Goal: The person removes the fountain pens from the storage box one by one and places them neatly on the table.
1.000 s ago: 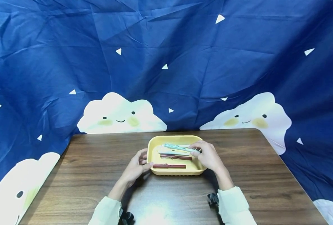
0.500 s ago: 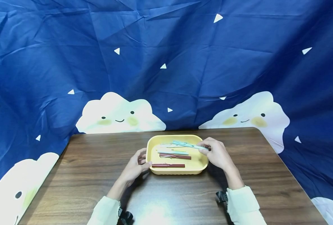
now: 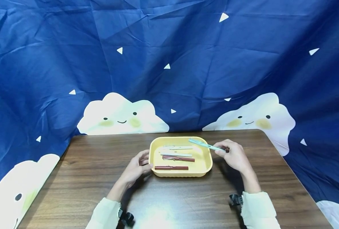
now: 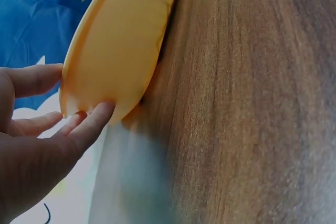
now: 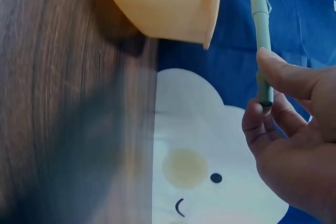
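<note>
My right hand pinches the lower end of a light teal pen, right of the yellow tray. The pen slants up and left, its clip end over the tray's back right corner. In the right wrist view, the thumb lies along the pen's barrel. My left hand holds the tray's left end, with the thumb at the front left corner and fingers against the outer wall. Inside the tray lie two dark red pens, one at the front and one mid-tray, plus two pale pens behind.
The tray stands toward the back of a brown wooden table. A blue cloth printed with white clouds hangs behind the table's back edge. Black wrist cameras sit at both cuffs.
My right hand has moved right with the teal pen, from over the tray to beside it, so most of the pen has left the tray. The left hand stays at the tray.
</note>
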A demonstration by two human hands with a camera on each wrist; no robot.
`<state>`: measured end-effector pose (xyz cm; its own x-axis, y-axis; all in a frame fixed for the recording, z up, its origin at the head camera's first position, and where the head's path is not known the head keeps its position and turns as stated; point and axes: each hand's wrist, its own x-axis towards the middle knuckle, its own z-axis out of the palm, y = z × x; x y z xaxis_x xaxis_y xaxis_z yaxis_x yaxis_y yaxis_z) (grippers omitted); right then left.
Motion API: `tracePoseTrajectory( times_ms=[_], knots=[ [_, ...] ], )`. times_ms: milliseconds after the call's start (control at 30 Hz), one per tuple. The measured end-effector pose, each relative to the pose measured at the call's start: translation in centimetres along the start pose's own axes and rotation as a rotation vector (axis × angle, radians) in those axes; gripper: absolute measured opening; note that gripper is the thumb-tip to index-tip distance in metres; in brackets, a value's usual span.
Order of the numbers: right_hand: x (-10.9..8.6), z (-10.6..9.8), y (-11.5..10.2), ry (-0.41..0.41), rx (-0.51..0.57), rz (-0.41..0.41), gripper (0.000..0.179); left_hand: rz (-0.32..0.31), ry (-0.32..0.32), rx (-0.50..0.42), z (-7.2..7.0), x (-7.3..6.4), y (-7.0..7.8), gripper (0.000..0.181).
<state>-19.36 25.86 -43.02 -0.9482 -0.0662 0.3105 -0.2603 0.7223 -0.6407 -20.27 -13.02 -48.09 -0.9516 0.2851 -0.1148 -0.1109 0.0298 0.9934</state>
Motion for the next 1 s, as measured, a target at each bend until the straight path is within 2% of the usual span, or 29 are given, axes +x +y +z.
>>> tracePoseTrajectory(
  times_ms=[300, 533, 833, 1000],
  knots=[
    [-0.1, -2.0, 1.8, 0.046, -0.017, 0.029, 0.015, 0.031, -0.002, -0.012, 0.2, 0.0, -0.5, 0.066],
    [-0.6, -3.0, 3.6, 0.038, -0.065, 0.051, 0.015, 0.073, -0.001, 0.042, 0.3, 0.0, -1.0, 0.065],
    [-1.0, -4.0, 5.6, 0.034, -0.115, 0.046, 0.016, 0.080, -0.014, 0.036, 0.0, 0.0, -1.1, 0.066],
    [-0.7, -4.4, 6.2, 0.039, -0.128, 0.044, 0.016, 0.091, 0.010, 0.039, -0.2, -0.1, -0.9, 0.066]
  ],
)
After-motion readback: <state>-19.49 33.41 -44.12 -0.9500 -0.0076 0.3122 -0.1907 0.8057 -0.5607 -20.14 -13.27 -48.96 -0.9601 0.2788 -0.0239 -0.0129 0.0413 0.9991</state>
